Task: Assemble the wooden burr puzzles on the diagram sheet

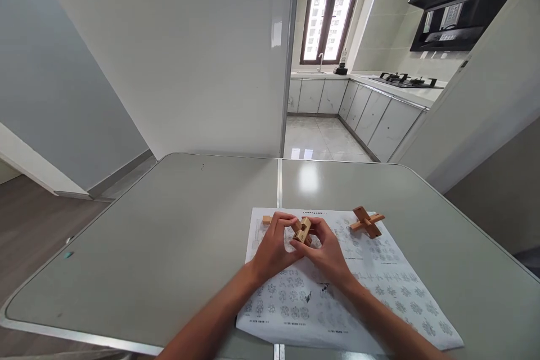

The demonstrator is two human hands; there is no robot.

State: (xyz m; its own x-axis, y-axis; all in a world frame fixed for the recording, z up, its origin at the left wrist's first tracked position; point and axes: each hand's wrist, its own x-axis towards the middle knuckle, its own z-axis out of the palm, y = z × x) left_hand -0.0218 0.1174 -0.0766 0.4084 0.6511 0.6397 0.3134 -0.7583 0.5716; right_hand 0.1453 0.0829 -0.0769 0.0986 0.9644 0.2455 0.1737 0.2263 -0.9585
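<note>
A small cluster of notched wooden pieces [302,230] is held between the two hands, above the far part of a printed sheet [291,315]. The piece facing the camera is pale, yellowish wood, squared off, with a dark recess cut into its middle and dark marks near its lower end; redder-brown wood shows behind and beside it. How the pieces fit together is too small and too covered by fingers to tell.

The left hand [275,244] pinches the cluster from its left, fingers arched over; the right hand [327,247] grips it from the other side, thumb in front and fingers curled behind.

Just beyond the left hand's knuckles, the end of a light wooden block [266,219] shows on the paper. Near the sheet's far right corner lies a wooden cross [366,223], reddish-brown bars set across one another.

The white sheet carries rows of grey diagrams and short lines of dark print, and lies a little creased over the seam of the grey-green, metal-edged tabletop [189,247]. Beyond stand a pale panel [189,67] and a kitchen with white cabinets [316,95], a gas hob [407,80] and a bright window [331,11].
</note>
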